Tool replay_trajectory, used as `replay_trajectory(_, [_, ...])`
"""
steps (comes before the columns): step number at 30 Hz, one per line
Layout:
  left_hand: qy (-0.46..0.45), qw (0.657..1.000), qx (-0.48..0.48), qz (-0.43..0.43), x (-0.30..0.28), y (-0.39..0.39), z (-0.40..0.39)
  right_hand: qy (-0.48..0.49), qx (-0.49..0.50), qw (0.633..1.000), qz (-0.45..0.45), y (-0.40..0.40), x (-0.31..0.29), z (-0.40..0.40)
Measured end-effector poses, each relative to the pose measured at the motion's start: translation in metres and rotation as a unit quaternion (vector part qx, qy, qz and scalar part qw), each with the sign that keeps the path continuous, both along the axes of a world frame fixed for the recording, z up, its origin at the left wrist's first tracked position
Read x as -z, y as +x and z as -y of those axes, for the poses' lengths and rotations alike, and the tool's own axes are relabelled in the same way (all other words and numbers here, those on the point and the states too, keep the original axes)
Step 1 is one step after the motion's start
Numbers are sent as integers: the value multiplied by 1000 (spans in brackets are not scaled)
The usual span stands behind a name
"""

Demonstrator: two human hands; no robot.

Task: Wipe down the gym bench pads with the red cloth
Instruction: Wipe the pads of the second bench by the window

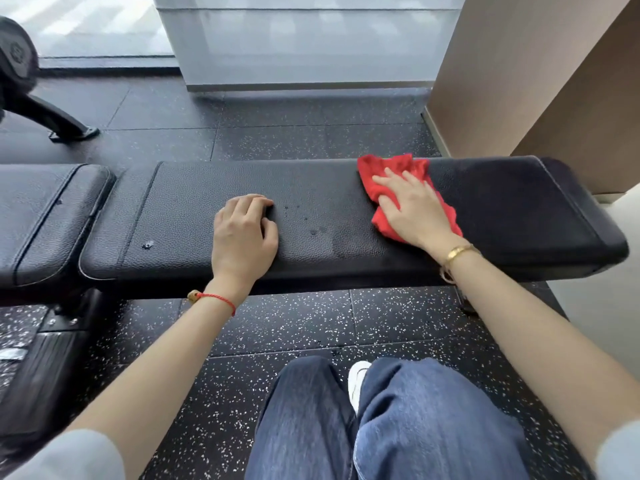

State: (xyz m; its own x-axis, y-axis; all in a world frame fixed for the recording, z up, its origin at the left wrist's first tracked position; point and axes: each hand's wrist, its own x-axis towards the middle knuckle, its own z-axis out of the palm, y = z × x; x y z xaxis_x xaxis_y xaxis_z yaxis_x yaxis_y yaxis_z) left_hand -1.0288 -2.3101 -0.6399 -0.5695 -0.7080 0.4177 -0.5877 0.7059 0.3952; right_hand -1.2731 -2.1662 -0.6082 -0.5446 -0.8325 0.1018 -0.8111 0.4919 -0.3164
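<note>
A long black padded bench pad point(311, 188) runs across the view, with a shorter seat pad point(41, 216) to its left. The red cloth point(388, 168) lies crumpled on the long pad's right half. My right hand point(412, 206) presses flat on the cloth, fingers spread and pointing up-left. My left hand point(244, 230) rests on the middle of the long pad with its fingers curled under, holding nothing. A few dark wet spots point(317, 230) and a damp patch sit on the pad between my hands.
The black speckled rubber floor point(311, 323) surrounds the bench. A brown wall panel point(519, 81) stands behind the bench's right end, a grey glass partition point(304, 43) at the back. A black machine leg point(59, 123) is at far left. My jeans-clad legs point(381, 420) are below.
</note>
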Motion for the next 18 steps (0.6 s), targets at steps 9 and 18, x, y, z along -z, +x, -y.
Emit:
replay_trajectory(9, [11, 1000, -16, 1, -1, 0, 0, 1, -185, 982, -30, 95, 4, 47])
replay_trajectory(18, [4, 1000, -9, -4, 2, 1, 0, -11, -15, 1000, -7, 31, 3, 16])
